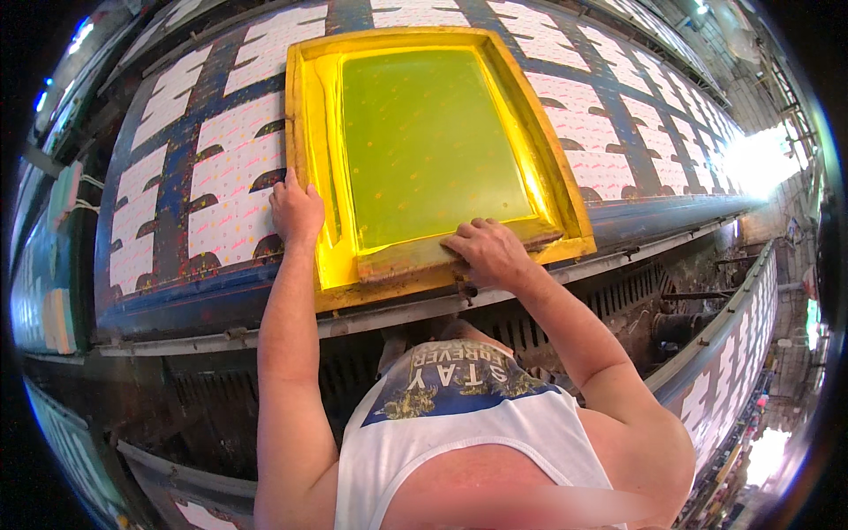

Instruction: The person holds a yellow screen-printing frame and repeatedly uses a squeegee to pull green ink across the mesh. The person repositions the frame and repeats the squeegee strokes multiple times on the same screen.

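A screen-printing frame (397, 37) with a yellow wooden border lies flat on the long table before me. Its mesh (428, 146) looks green in the middle and bright yellow along the sides. My left hand (298, 212) is closed at the frame's left side, the index finger stretched along the edge; its lower fingers are partly hidden. Across the near end of the mesh lies a wooden squeegee (402, 262). My right hand (488, 253) grips the squeegee toward its right end, with fingers bent over the top. The squeegee's blade edge is not visible.
White printed fabric pieces (231, 177) with dark notches lie in rows on the dark table, left of the frame, with more pieces (574, 110) at right. A metal rail (389, 316) runs along the near edge. Another table (733, 353) with white pieces stands at the lower right.
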### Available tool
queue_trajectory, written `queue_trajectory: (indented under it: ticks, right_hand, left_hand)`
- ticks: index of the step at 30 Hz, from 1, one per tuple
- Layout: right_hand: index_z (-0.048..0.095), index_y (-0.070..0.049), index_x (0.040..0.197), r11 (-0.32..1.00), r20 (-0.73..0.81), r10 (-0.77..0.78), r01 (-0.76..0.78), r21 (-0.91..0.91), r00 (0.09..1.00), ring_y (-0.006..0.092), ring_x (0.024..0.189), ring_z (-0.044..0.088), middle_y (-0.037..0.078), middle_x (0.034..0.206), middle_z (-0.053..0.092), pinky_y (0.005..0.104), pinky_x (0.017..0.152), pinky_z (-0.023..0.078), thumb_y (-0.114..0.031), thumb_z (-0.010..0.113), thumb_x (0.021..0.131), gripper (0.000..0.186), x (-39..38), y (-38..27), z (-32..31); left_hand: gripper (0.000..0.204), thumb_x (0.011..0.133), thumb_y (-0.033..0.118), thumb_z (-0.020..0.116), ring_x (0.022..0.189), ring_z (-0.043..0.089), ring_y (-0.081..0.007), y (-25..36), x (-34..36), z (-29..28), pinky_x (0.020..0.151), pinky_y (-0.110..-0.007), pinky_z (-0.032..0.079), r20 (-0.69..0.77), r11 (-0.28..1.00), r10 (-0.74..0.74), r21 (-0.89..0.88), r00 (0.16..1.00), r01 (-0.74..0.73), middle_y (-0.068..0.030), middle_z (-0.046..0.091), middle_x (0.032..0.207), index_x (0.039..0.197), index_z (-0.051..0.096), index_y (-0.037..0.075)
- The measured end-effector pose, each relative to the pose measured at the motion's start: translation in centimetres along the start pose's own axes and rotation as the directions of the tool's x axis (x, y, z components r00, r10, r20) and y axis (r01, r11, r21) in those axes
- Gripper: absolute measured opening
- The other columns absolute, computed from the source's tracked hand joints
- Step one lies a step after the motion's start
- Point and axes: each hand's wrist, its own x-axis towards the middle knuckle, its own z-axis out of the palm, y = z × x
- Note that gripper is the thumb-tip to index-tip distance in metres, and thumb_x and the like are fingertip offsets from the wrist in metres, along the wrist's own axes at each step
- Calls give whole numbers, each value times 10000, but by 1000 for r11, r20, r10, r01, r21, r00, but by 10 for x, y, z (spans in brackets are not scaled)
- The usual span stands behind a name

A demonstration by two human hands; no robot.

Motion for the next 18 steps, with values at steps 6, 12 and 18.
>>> queue_trajectory:
  ticks: [6,12,18]
  right_hand:
    - [722,-74,1389,997,-9,-44,44,63,999,380,1210,660,147,1235,708,500,1084,525,-522,859,900,678,-21,-8,7]
    - [699,-77,1404,931,-183,-226,267,249,957,391,1259,678,165,1320,720,513,1091,532,-457,838,942,613,-57,23,1]
    - [777,-85,1262,849,-413,-79,279,450,907,403,1158,730,172,1242,770,512,1012,599,-182,877,915,374,-117,113,-10]
  left_hand:
    - [607,999,376,780,1233,703,-483,3,1,-1,1040,-585,585,-76,993,-113,30,991,115,-277,727,1324,1454,652,-3]
    - [593,999,550,751,1150,744,-486,1,6,-2,1006,-592,597,-12,968,-196,156,981,195,-277,761,1230,1212,741,-4]
    - [592,1006,576,738,1153,752,-462,4,10,-3,1004,-591,590,-7,956,-251,157,968,249,-259,776,1226,1209,776,21]
